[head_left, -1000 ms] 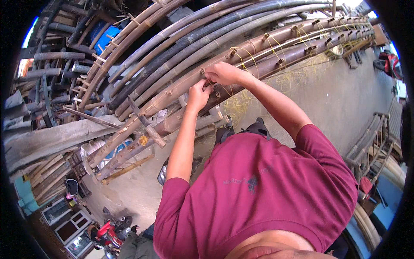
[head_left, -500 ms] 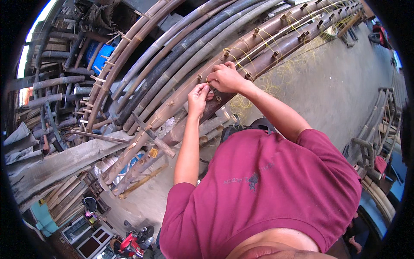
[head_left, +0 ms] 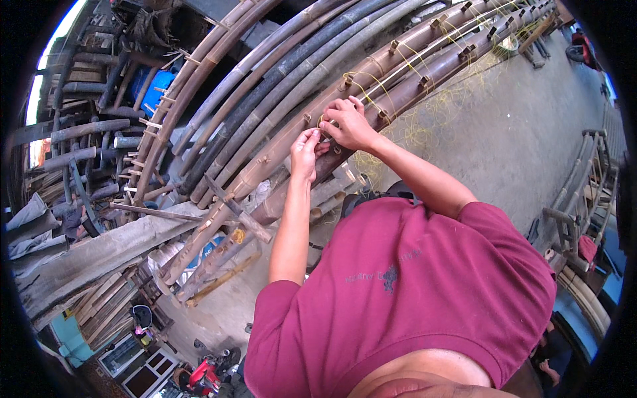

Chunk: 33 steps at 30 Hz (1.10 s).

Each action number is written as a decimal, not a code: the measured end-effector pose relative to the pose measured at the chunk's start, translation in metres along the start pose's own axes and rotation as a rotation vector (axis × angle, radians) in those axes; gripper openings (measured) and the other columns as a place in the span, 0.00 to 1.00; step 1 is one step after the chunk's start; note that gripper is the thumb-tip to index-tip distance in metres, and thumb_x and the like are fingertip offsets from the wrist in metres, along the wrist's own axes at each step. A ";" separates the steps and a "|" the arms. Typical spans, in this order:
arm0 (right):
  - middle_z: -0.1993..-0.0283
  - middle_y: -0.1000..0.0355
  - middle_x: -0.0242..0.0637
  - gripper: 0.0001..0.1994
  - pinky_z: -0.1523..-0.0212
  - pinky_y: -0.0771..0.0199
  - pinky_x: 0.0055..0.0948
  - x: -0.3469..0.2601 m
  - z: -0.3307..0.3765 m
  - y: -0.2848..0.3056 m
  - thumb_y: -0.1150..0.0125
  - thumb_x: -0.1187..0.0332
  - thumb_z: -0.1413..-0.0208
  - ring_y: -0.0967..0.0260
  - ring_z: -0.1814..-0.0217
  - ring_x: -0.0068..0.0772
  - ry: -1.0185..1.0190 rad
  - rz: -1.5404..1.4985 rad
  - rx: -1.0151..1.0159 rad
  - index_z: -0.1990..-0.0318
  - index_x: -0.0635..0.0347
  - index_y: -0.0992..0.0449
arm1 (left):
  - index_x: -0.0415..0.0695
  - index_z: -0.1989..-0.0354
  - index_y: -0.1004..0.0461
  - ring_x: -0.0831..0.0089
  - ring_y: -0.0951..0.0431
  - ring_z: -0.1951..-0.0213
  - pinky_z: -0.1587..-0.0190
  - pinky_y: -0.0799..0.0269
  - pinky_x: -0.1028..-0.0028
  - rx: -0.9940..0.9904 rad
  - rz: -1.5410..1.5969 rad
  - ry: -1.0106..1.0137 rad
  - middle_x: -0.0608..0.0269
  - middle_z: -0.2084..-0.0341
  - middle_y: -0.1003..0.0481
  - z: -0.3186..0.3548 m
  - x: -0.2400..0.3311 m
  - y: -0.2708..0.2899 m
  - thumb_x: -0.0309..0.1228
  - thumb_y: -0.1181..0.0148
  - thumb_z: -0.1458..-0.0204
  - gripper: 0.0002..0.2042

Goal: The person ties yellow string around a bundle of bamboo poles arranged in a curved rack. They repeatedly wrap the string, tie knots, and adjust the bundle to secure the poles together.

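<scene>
Two long bamboo poles with short pegs run diagonally, the upper pole and the lower, darker pole. Thin yellow cord loops between the pegs. My left hand is closed in a pinch on a bit of that cord, over the gap between the poles. Just beyond it, almost touching, my right hand has its fingers bent and pinched around the same cord. The exact hold of the fingertips is partly hidden.
More bamboo poles lie alongside, behind the pegged pair. Tangled yellow cord hangs toward the concrete floor. A wooden crosspiece spans the poles at left. Bamboo frames stand at right, and a person shows at lower right.
My fingers stay at the same spot on the cord, with the right hand shifted only slightly. The whole view has tilted a little.
</scene>
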State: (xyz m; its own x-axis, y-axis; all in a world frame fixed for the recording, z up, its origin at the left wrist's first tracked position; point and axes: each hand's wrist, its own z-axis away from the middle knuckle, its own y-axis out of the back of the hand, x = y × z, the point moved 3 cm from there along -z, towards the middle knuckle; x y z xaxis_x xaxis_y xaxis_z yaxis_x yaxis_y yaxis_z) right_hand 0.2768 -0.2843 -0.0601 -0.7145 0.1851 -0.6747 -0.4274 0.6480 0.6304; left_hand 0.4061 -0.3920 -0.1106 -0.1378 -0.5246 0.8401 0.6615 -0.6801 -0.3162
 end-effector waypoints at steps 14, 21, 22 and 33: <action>0.73 0.35 0.48 0.09 0.59 0.35 0.47 -0.010 0.091 -0.008 0.50 0.67 0.43 0.37 0.63 0.53 0.068 -0.452 -0.552 0.72 0.63 0.35 | 0.42 0.64 0.29 0.82 0.31 0.71 0.65 0.35 0.80 0.047 -0.317 -0.474 0.67 0.71 0.25 -0.012 0.063 -0.034 0.31 0.48 0.35 0.08; 0.73 0.36 0.46 0.08 0.56 0.36 0.45 -0.017 0.088 -0.022 0.49 0.68 0.45 0.38 0.64 0.54 0.148 -0.370 -0.560 0.73 0.61 0.36 | 0.42 0.60 0.27 0.42 0.21 0.60 0.55 0.28 0.50 0.326 -1.207 -0.476 0.42 0.65 0.21 -0.129 0.065 0.014 0.36 0.51 0.39 0.11; 0.73 0.37 0.47 0.09 0.51 0.35 0.44 -0.013 0.089 -0.019 0.50 0.68 0.43 0.39 0.65 0.55 0.074 -0.379 -0.564 0.72 0.62 0.36 | 0.43 0.60 0.26 0.43 0.21 0.59 0.55 0.27 0.50 0.322 -1.282 -0.461 0.42 0.64 0.21 -0.127 0.073 -0.004 0.37 0.50 0.40 0.11; 0.62 0.24 0.49 0.11 0.52 0.27 0.44 -0.135 -0.009 0.040 0.35 0.62 0.45 0.26 0.54 0.54 0.227 0.428 -0.480 0.64 0.62 0.20 | 0.38 0.50 0.25 0.73 0.20 0.61 0.56 0.25 0.72 0.457 -0.568 -0.515 0.56 0.64 0.20 0.100 0.125 0.103 0.37 0.44 0.38 0.16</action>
State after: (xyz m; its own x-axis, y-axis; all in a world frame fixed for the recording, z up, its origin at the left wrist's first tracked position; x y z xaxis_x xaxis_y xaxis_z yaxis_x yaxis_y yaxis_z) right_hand 0.3519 -0.2900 0.0594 -0.9513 0.1588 -0.2641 -0.2426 0.1426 0.9596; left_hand 0.5305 -0.4759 0.0059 -0.2589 0.1995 0.9451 0.8387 -0.4390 0.3224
